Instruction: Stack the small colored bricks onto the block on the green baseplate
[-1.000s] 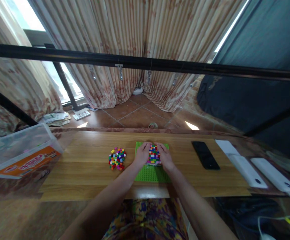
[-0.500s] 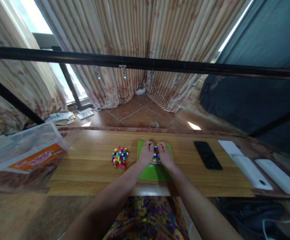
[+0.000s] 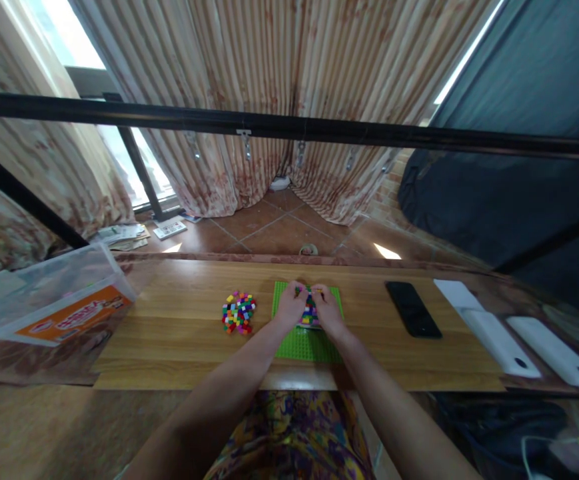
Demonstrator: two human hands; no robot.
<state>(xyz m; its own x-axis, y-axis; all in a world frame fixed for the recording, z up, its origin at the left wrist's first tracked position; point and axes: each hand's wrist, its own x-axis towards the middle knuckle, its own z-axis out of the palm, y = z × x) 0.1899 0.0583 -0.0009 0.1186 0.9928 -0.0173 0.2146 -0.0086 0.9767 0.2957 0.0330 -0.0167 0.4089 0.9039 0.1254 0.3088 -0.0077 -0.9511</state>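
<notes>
On the wooden board, a green studded baseplate (image 3: 310,345) lies in front of me. Over its far half, a block of small coloured toy bricks (image 3: 310,317) shows in the gap between my hands. My left hand (image 3: 290,305) is closed along the block's left side, fingers curled inward. From the right, my right hand (image 3: 328,309) grips it the same way. Both sets of fingertips come close together at the block's far end, and they hide part of it. A loose pile of multicoloured bricks (image 3: 239,311) sits left of the baseplate.
A black phone (image 3: 413,309) lies on the wooden board (image 3: 169,320) at the right. Beyond it are white devices (image 3: 504,343), one with a cable. A clear plastic box (image 3: 64,293) with an orange label stands at the left. A black bar (image 3: 289,127) crosses above the far side.
My fingertips have drawn closer together over the block's far end, covering more of it. The baseplate, pile and phone stay in place; the view shifts slightly.
</notes>
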